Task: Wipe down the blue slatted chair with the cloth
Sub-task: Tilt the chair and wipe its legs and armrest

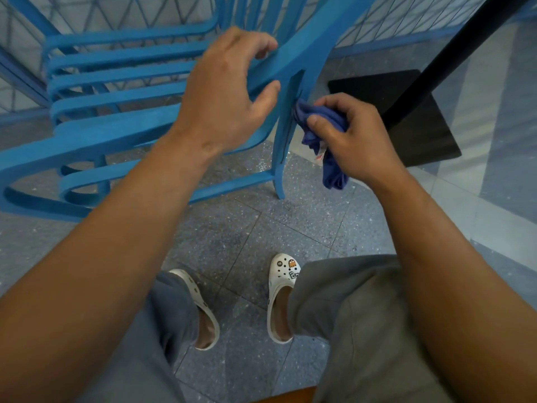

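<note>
Floor [247, 228] is showing as grey speckled stone tile with thin grout lines running diagonal. A blue railing [406, 21] with crisscross wire mesh is running along the back, pale wall behind it. A black pole [453, 50] is slanting down onto a flat black square base [421, 135]. Soft daylight is reflecting off a glossy panel [494, 141] on the right.
</note>
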`<state>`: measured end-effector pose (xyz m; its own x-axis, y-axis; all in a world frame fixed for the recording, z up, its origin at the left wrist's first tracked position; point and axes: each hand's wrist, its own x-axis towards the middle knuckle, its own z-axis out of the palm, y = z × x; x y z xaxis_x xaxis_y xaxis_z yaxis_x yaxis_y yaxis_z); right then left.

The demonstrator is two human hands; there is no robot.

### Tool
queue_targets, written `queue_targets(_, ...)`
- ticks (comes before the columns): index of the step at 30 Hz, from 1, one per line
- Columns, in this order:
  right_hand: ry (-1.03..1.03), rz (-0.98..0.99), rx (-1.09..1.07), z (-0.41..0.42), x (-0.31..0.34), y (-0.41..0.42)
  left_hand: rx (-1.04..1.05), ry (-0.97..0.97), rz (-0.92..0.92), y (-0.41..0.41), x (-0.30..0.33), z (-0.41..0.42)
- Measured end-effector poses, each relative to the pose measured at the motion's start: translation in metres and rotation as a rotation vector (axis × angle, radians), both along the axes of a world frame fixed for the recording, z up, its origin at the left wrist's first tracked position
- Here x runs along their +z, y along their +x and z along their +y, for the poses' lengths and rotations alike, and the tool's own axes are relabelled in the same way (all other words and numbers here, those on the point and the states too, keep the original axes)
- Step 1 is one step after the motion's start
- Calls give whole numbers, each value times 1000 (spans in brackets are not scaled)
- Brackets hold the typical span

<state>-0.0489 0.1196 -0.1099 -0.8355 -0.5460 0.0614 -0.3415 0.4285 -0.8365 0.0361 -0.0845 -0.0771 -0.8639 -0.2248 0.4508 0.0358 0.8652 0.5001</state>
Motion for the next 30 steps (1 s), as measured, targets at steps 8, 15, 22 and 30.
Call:
queue_targets(8,-269,91,-60,-17,9,-22,26,-17,-94,-7,-12,0)
queue_targets(15,-74,-26,-41,-20,-23,-27,-12,-22,-110,-7,-13,-6)
queue_targets(22,-261,30,-103,-28,-3,-28,-30,-19,-101,-5,-14,-10)
queue_targets(30,-27,-3,-98,-28,-26,-18,-36,8,-92,-5,-14,-10)
